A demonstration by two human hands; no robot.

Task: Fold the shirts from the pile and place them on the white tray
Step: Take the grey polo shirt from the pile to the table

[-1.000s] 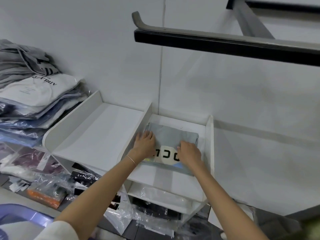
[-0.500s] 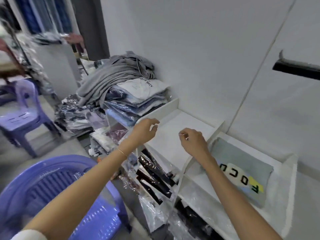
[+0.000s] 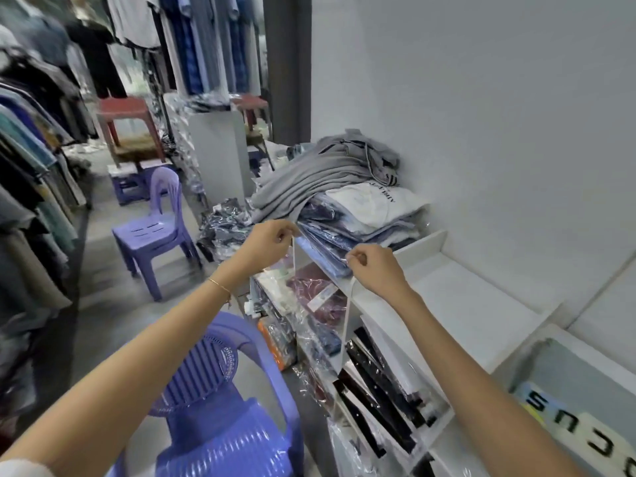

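The pile of shirts [image 3: 344, 204] lies on the left end of the white shelf: grey garments on top, a white printed shirt [image 3: 375, 201] under them, blue shirts in clear bags [image 3: 327, 246] at the bottom. My left hand [image 3: 272, 241] and my right hand [image 3: 373, 270] are at the pile's front edge, fingers curled, each pinching the edge of a bagged shirt. A folded grey-blue shirt with black letters [image 3: 578, 404] lies in the white tray [image 3: 547, 333] at the lower right.
Between pile and tray sits a bare white tray [image 3: 464, 297]. Bagged clothes fill the shelves below [image 3: 375, 383]. A purple plastic chair [image 3: 220, 407] stands right under my arms, another purple chair [image 3: 155, 232] farther left. Clothes hang on racks [image 3: 24, 166] along the left.
My hands left the folded shirt in the tray and swung left to the pile. The view turned left with them, and my fingers now pinch the pile's front edge.
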